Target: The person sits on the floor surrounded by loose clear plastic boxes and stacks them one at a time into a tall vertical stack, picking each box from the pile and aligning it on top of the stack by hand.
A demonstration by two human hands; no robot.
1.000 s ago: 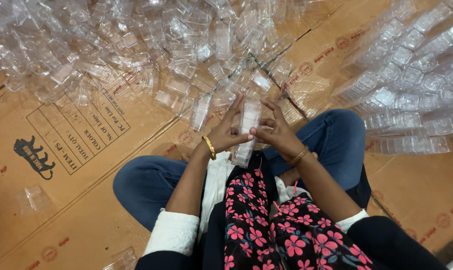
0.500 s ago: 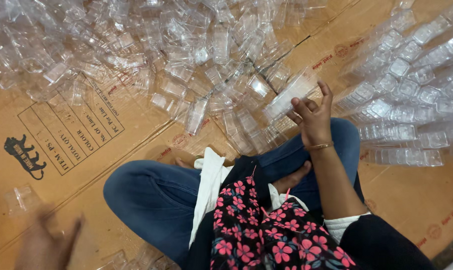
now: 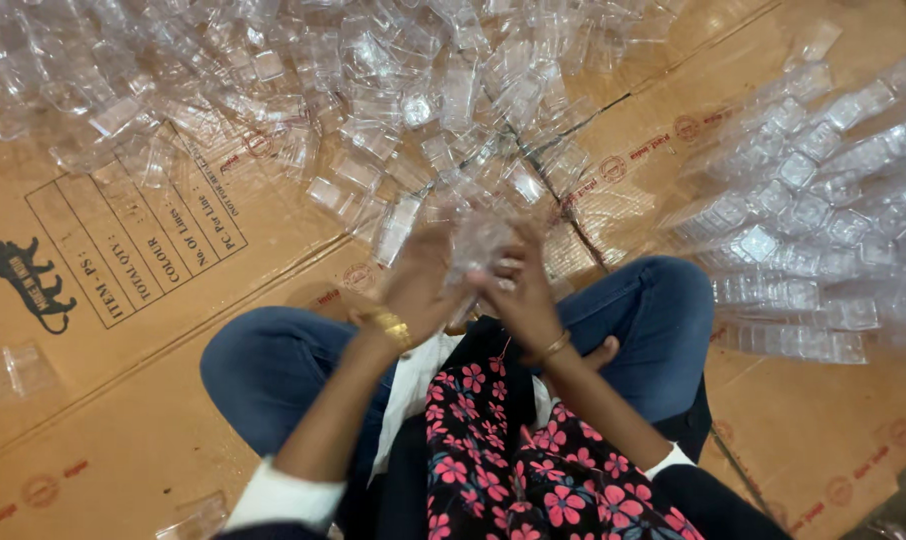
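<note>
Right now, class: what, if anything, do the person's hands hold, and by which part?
Both hands, left hand and right hand, hold a clear plastic piece between them by its lower sides; motion blur hides the exact finger placement.

A seated person's crossed legs (image 3: 273, 370) are seen from above, resting on flattened cardboard sheets (image 3: 123, 440). Both hands are raised together over the lap, the left hand (image 3: 418, 285) beside the right hand (image 3: 523, 295), with a small plastic container (image 3: 478, 245) held between them. A loose heap of plastic containers (image 3: 353, 90) is spread on the cardboard beyond the hands. Stacked rows of containers (image 3: 823, 220) are laid to the right. A single container (image 3: 18, 370) lies far left.
</note>
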